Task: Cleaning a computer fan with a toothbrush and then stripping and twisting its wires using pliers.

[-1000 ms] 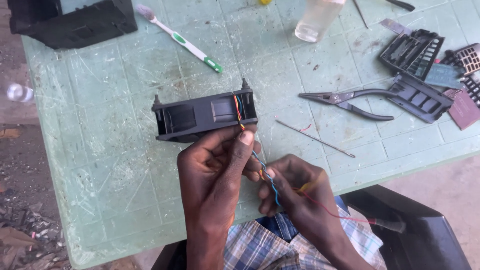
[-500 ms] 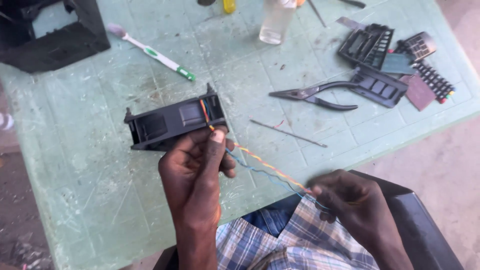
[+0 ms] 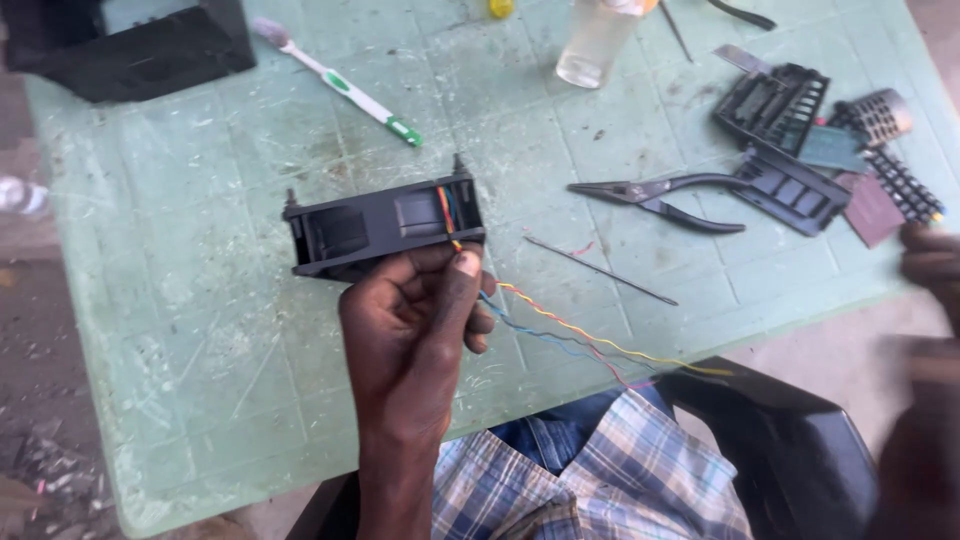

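Black fan [image 3: 385, 222] gripped by left hand [image 3: 415, 330] mid-table; blurred right hand [image 3: 930, 265], grip unclear, past table edge [image 3: 700, 345].

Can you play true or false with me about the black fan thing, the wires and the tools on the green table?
1. The left hand holds the black fan. True.
2. The twisted wires are all one colour. False: red, yellow and blue strands show.
3. The pliers lie on the green table. True.
4. The right hand grips the pliers. False: it is blurred at the right edge, away from them.
5. The toothbrush lies beyond the fan. True.
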